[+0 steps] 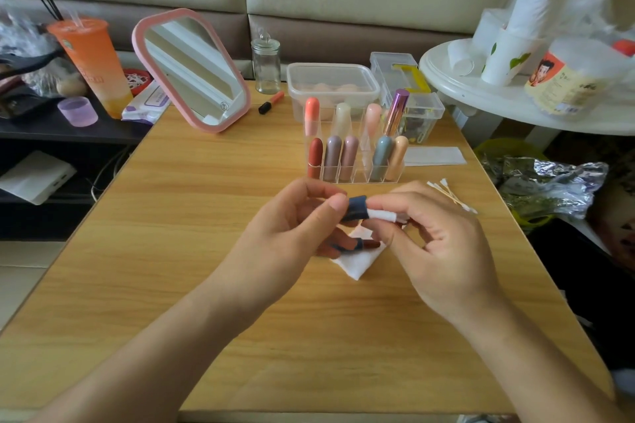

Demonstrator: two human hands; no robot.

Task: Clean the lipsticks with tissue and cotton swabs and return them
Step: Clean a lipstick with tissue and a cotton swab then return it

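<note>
My left hand (pixel 292 226) pinching navy cap (pixel 357 207), lipstick (pixel 369 244) in lower fingers, right hand (pixel 443 240) at three o'clock pinching tissue (pixel 381 215) against cap

Reaching in from the lower edge with both bare forearms, converging mid-frame. Pinching a blue cap (pixel 355 207) between thumb and forefinger of the left hand (pixel 292 226), lower fingers curled under. Gripping rolled white tissue (pixel 381 215) in fingertips of the right hand (pixel 436 243), knuckles up.

Nine racked lipsticks (pixel 349 156), one mirror (pixel 196 68)
</note>
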